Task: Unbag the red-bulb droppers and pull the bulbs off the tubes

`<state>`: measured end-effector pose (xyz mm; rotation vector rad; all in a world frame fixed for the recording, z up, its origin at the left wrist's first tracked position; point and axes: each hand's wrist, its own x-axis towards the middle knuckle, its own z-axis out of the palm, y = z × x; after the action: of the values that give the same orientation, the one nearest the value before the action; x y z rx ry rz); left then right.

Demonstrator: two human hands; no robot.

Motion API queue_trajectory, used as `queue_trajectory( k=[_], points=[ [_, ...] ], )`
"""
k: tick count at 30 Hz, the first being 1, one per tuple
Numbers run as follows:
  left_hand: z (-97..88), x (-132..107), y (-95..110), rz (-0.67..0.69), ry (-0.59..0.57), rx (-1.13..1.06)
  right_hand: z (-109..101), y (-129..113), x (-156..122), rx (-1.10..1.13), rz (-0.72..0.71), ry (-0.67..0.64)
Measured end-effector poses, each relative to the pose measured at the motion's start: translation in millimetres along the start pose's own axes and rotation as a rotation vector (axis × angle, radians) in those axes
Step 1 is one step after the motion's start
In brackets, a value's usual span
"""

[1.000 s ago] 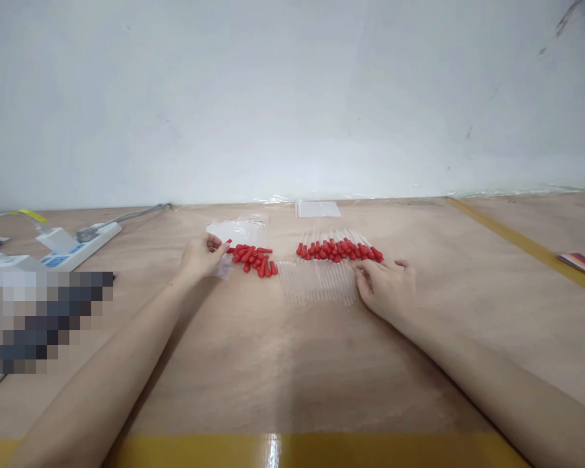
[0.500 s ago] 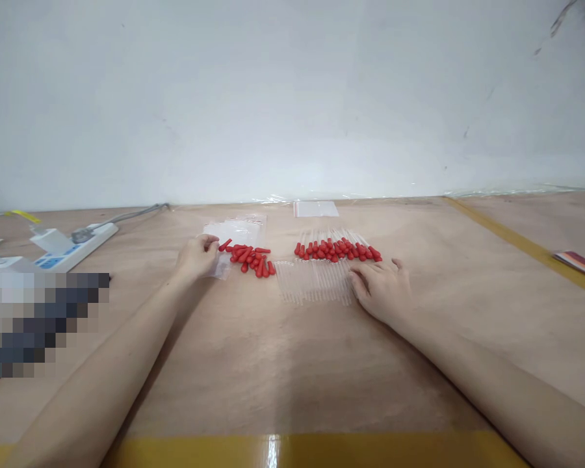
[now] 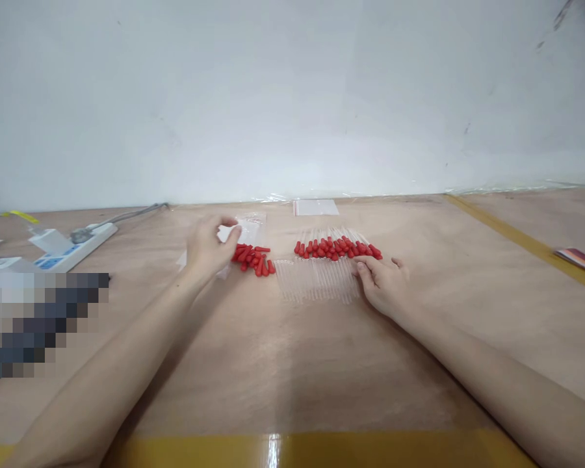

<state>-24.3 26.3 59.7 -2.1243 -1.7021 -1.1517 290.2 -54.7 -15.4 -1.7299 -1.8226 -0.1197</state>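
Note:
My left hand [image 3: 208, 248] hovers at the left edge of a loose pile of red rubber caps [image 3: 254, 257]. Its fingers and thumb curl toward each other, and what they hold is hidden. A clear plastic bag [image 3: 247, 227] lies just behind that hand. My right hand [image 3: 383, 282] lies low on the table with its fingers stretched out. The fingertips touch the right edge of a row of clear tubes [image 3: 316, 282]. Behind the row lie several tubes fitted with red caps [image 3: 338, 248].
A white power strip [image 3: 73, 246] with a grey cable lies at the far left, near a blurred patch. A small clear bag [image 3: 316, 207] sits by the wall. Yellow tape [image 3: 517, 242] marks the table on the right and along the front edge. Coloured papers [image 3: 581, 259] lie far right.
My left hand has lifted and moved right over the edge of the red cap pile, and the cap seen at its fingertips is now hidden. My right hand has turned slightly at the tube row.

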Motion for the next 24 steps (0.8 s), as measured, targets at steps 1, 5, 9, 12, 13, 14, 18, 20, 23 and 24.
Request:
queue_trajectory(
  k=[1,5,9,12,13,14,18,20,23,24],
  points=[
    [3.2,0.4,12.5,0.074,-0.034,-0.003,0.1,1.1,0.8,0.029,0.018,-0.010],
    [28.6,4.5,58.8,0.283,-0.262,0.019,0.7,5.1,3.5,0.074,0.055,-0.027],
    [61.7,10.0,93.4,0.386,-0.449,0.007,2.2,7.6,4.6,0.075,0.056,-0.025],
    [81.3,12.4,109.5,0.370,-0.483,-0.009,3.5,8.4,5.6,0.096,0.068,-0.028],
    [85.9,12.8,113.3,0.350,-0.494,-0.003,3.8,8.5,6.0,0.107,0.073,-0.031],
    [89.5,13.1,116.4,0.328,-0.509,0.008,4.0,8.3,6.4,0.118,0.075,-0.034],
    [95.9,13.3,123.7,0.269,-0.551,0.043,4.3,6.5,7.5,0.129,0.059,-0.045],
    [95.3,12.9,124.3,0.238,-0.498,0.037,4.6,5.5,7.5,0.131,0.045,-0.055],
    [88.3,9.3,119.9,0.132,-0.355,-0.019,5.6,5.2,7.2,0.147,0.017,-0.081],
    [83.9,6.4,116.5,0.103,-0.308,-0.048,6.0,5.6,7.1,0.151,0.014,-0.089]
  ],
)
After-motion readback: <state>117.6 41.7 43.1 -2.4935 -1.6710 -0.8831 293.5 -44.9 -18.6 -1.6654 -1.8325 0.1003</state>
